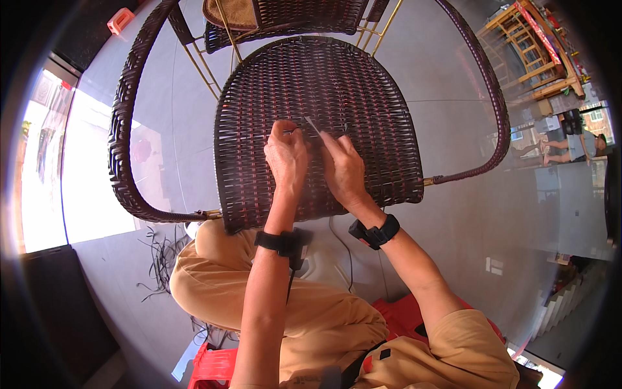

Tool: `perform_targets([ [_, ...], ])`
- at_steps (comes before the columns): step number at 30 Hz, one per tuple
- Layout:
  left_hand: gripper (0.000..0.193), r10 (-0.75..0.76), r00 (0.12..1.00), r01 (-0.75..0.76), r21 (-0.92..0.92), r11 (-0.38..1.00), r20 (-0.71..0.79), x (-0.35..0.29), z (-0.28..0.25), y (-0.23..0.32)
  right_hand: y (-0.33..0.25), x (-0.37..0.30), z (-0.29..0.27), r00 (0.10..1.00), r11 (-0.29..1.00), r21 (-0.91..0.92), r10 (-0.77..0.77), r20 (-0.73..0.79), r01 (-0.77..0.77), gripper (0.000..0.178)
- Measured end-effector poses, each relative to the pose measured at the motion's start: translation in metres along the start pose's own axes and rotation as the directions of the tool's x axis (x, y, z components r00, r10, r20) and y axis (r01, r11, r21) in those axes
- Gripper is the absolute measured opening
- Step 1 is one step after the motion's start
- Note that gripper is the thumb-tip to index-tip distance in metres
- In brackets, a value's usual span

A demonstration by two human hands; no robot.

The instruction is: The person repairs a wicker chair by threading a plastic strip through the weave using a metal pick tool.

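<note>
Apparently working at the woven chair seat (317,78), ahead of the legs (220,295); gripping a thin pale strip (312,125) in the right hand (345,170), curling the left hand (286,155) closed beside it, with contents unclear. Probably calls next for careful guiding.

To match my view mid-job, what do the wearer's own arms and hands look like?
The left hand and right hand are ungloved. A black left wristband and right wristband each carry a boxy dark unit. The right arm has a short tan sleeve; the left sleeve isn't visible.
</note>
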State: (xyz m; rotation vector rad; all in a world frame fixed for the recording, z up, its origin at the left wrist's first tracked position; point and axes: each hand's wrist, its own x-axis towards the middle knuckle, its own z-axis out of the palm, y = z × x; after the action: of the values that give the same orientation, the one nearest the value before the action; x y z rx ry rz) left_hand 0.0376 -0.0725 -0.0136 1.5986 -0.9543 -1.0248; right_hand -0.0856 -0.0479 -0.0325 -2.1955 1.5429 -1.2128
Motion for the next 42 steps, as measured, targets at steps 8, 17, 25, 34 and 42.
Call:
perform_targets([
  [8,0.029,0.232,0.972,-0.212,0.260,0.942,-0.048,0.000,-0.002,-0.017,-0.012,0.003,0.001,0.998,0.998,0.015,0.065,0.025,-0.065,0.030],
  [17,0.036,0.165,0.985,-0.167,0.523,0.836,0.050,-0.016,0.001,0.017,-0.005,-0.001,0.001,0.999,0.999,-0.007,0.039,0.019,-0.039,0.030],
  [25,0.027,0.123,0.992,-0.122,0.083,0.989,-0.006,-0.012,-0.008,-0.013,-0.011,0.002,0.002,0.999,0.999,-0.014,0.038,0.026,-0.038,0.028],
  [34,0.035,-0.177,0.983,0.177,-0.005,0.984,-0.043,-0.022,-0.007,0.006,-0.007,0.002,0.001,0.999,0.999,-0.004,0.042,0.026,-0.042,0.027],
  [42,0.023,-0.300,0.951,0.287,-0.150,0.946,-0.072,-0.014,-0.001,0.003,-0.008,0.002,0.000,0.997,0.998,0.000,0.056,0.046,-0.056,0.024],
])
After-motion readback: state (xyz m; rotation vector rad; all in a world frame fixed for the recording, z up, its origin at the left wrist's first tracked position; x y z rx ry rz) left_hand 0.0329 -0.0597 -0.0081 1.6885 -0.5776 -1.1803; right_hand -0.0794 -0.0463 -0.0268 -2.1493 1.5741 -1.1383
